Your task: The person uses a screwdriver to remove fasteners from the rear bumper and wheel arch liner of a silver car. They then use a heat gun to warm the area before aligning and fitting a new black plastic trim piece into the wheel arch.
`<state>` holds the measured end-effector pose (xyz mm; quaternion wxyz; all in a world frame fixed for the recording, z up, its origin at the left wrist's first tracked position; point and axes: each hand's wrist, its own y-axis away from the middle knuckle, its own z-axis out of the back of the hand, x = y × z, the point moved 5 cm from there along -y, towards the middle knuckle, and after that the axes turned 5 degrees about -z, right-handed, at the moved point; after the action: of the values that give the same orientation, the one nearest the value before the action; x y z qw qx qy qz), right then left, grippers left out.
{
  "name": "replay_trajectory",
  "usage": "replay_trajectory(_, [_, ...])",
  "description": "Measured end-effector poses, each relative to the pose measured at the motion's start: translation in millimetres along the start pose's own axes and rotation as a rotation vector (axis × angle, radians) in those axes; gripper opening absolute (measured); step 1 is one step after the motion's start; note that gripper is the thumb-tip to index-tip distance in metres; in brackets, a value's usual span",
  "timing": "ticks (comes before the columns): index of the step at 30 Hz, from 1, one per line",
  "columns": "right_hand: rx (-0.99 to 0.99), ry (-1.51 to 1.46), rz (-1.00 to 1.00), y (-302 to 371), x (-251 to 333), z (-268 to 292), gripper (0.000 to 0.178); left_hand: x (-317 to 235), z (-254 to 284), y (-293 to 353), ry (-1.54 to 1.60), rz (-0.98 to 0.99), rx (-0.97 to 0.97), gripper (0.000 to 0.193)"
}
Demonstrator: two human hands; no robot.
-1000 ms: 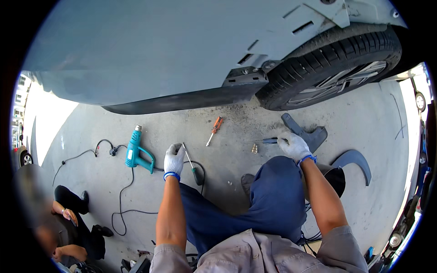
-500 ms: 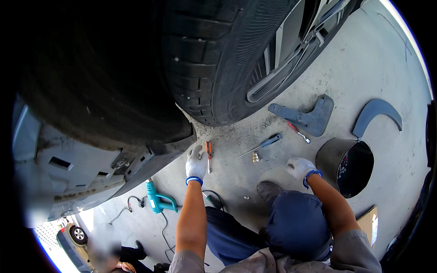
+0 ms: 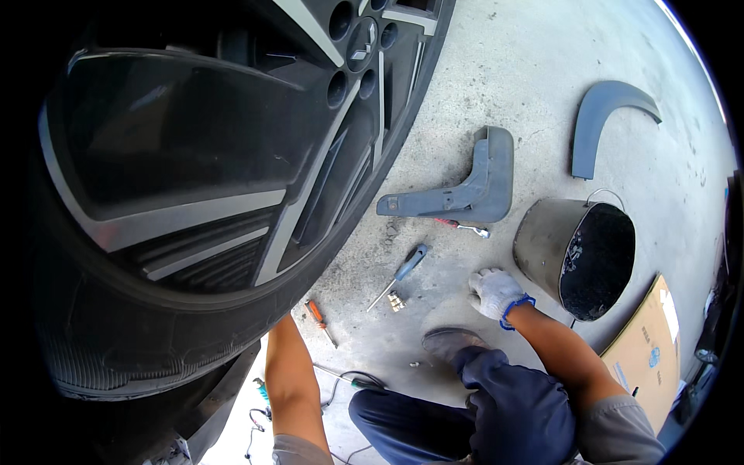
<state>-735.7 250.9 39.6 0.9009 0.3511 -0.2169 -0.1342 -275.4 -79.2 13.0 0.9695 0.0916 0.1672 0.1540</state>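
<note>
A car wheel [image 3: 232,209] with a black tyre fills the upper left. My left forearm [image 3: 293,380] reaches up behind the tyre's lower edge, which hides that hand. In a white glove with a blue cuff, my right hand [image 3: 496,294] is low over the floor beside a dark bucket [image 3: 542,240], fingers slightly spread and nothing in them. Between my arms lie an orange-handled screwdriver [image 3: 316,313], a blue-grey screwdriver [image 3: 409,262] and a few small metal pieces [image 3: 397,301]. Farther off, a red-handled ratchet [image 3: 469,228] lies against a grey mud flap [image 3: 469,198].
A curved grey trim piece [image 3: 590,132] lies at the far right. Flattened cardboard [image 3: 643,349] is beside my right arm. A green-handled tool [image 3: 364,383] and a black cable lie near my left knee. Part of a teal tool [image 3: 262,387] shows at lower left.
My view has shifted, so the wheel's face now covers the upper left. My left hand has gone out of sight behind the tyre. My right hand stays near the bucket.
</note>
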Motion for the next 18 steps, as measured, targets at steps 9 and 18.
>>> replay_trajectory(9, [0.068, -0.003, -0.023, -5.8, 5.6, 2.3, 0.032, 29.7, 10.6, 63.6, 0.715, 0.206, -0.108, 0.024])
replay_trajectory(18, [-0.610, 0.256, 0.482, -56.6, 107.5, 62.5, 0.042, -6.7, 66.9, 256.1, 1.645, 0.319, 0.338, 0.013])
